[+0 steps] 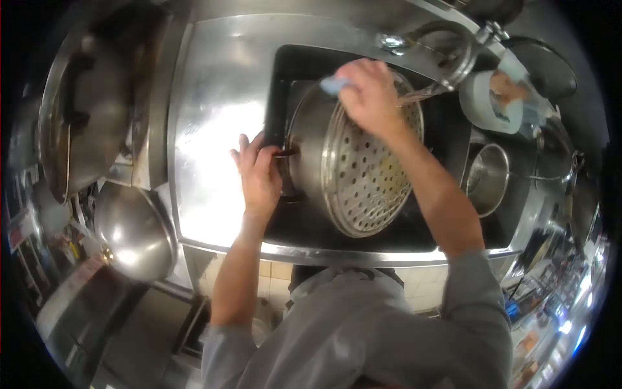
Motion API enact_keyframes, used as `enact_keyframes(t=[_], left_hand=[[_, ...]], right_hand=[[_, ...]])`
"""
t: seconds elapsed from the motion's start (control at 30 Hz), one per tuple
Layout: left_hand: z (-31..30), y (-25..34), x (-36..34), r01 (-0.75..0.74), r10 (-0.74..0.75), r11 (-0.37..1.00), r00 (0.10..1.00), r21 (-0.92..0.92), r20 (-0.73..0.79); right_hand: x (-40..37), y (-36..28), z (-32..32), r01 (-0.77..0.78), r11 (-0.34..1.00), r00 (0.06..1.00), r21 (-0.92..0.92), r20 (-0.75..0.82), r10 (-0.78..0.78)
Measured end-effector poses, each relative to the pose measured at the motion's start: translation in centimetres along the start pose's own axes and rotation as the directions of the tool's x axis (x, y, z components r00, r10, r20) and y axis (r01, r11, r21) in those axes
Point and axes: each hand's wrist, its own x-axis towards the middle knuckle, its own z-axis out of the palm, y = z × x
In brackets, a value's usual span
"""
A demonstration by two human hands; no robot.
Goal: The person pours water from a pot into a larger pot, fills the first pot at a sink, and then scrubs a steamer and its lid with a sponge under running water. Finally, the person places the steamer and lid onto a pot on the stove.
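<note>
A large metal steamer pot [310, 139] lies tilted on its side in a dark sink [285, 236], its perforated base [369, 185] facing right. My left hand [258, 172] is at the pot's dark side handle [285, 153], thumb side closed on it and the other fingers lifted a little. At the far rim, my right hand [372, 94] is closed around a pale blue cloth or sponge [335, 84], pressed against the pot; slight blur hides its fingertips. A stream of water [424, 94] runs onto the pot beside that hand.
A metal faucet [447, 81] reaches in from the back right. Right of the pot stand a small metal pot [489, 178] and a white container [483, 104]. A steel counter [217, 84] borders the sink on the left, with a large metal bowl [135, 230] beyond it.
</note>
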Motion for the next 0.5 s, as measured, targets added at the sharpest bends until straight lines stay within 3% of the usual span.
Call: enact_keyframes(t=[0.13,0.2,0.3,0.4,0.43,0.47,0.5], left_hand=[[0.5,-0.1,-0.4,-0.043,0.041,0.997,0.998,0.067,0.038],[0.4,-0.1,-0.4,-0.051,0.048,0.995,0.998,0.086,0.042],[0.9,0.2,-0.7,-0.103,0.098,0.984,0.994,0.147,0.041],[1.7,2.1,-2.3,-0.214,0.199,0.973,0.967,0.087,0.157],[1.7,3.2,-2.2,-0.234,0.215,0.969,0.958,0.081,0.191],[2.9,3.1,-2.9,-0.192,0.184,0.981,0.959,0.016,0.215],[3.8,2.4,-3.4,-0.096,0.084,0.995,0.965,0.037,0.25]], right_hand=[[-0.3,0.8,-0.8,0.03,0.999,0.999,0.014,0.014,-0.03],[-0.3,5.1,0.4,-0.023,0.999,0.998,-0.027,-0.054,0.021],[-2.3,10.0,-0.1,-0.334,0.939,0.935,0.084,-0.097,0.341],[-5.7,9.8,-1.0,-0.255,0.961,0.966,0.103,-0.003,0.257],[-6.4,8.9,-1.8,-0.124,0.992,0.988,-0.001,-0.097,0.124],[-7.0,8.3,-2.9,-0.125,0.992,0.986,-0.023,-0.111,0.122],[-7.5,7.6,-3.9,-0.223,0.975,0.975,0.024,0.023,0.222]])
